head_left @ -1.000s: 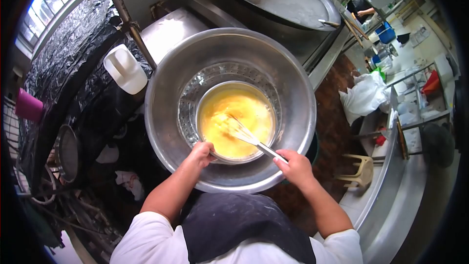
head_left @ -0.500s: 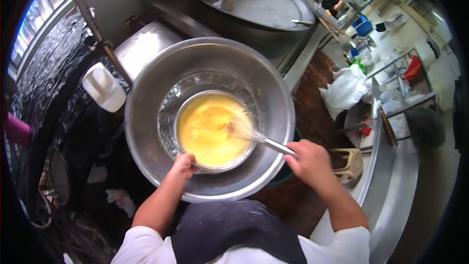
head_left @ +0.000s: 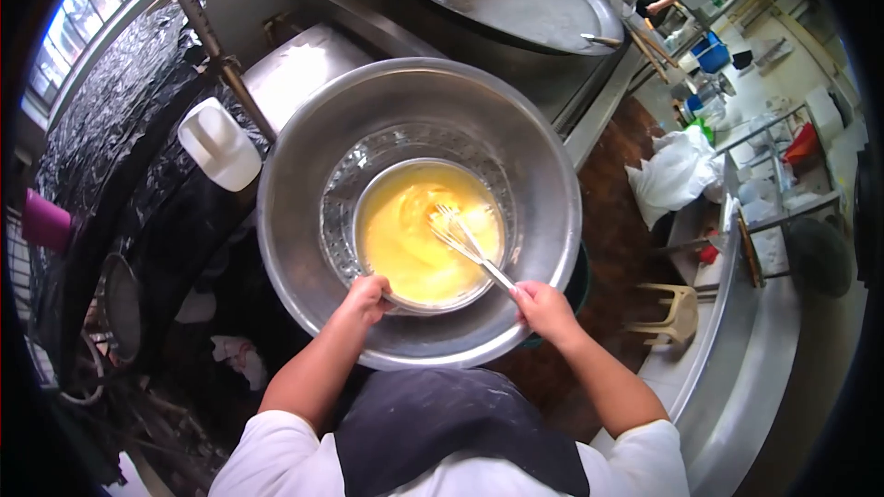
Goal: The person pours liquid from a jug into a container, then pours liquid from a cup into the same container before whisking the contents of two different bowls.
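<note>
A smaller metal bowl [head_left: 365, 191] with yellow liquid [head_left: 396, 239] sits inside a large metal basin [head_left: 304, 143]. Clear, rippled material, perhaps water, shows around the smaller bowl on the basin's floor. My left hand [head_left: 370, 298] is closed on the near rim of the smaller bowl. In my right hand [head_left: 545, 309] is the handle of a wire whisk [head_left: 471, 250]; its wires dip into the yellow liquid, right of the bowl's middle. The tip of the wires is partly hidden by the liquid.
A white plastic jug [head_left: 219, 145] stands left of the basin, by a metal pole. Behind lies a very large pan [head_left: 516, 0]. To the right are a beige stool [head_left: 677, 313], a white plastic bag [head_left: 677, 170] and a metal counter. Another person [head_left: 656, 0] is far back right.
My right hand has moved left and closer to the body, swinging the whisk to a steeper angle in the liquid. My left hand keeps the rim. The whole view has shifted slightly.
</note>
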The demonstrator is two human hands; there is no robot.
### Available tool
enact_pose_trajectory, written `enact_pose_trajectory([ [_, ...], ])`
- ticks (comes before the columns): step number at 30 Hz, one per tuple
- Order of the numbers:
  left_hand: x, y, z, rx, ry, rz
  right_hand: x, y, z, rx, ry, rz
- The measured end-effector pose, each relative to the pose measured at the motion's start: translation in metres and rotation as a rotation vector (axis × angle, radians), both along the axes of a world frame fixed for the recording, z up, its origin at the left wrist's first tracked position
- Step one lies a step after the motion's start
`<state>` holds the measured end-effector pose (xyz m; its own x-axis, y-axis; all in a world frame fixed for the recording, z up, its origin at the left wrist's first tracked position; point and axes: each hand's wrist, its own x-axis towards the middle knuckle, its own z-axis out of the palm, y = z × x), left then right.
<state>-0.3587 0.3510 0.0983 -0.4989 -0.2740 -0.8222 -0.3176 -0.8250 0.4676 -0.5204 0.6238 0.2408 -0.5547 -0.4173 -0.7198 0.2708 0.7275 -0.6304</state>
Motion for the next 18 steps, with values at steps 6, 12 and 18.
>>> enact_pose_trajectory([
  [6,0.001,0.000,0.000,-0.017,0.018,-0.026,0.008,0.000,0.012,0.119,0.885,0.365],
  [12,0.001,-0.001,-0.008,-0.005,0.013,-0.035,0.008,-0.021,0.012,0.333,0.402,0.461],
  [18,0.001,-0.002,-0.014,0.015,0.026,-0.019,-0.015,-0.038,-0.018,0.314,0.416,0.446],
])
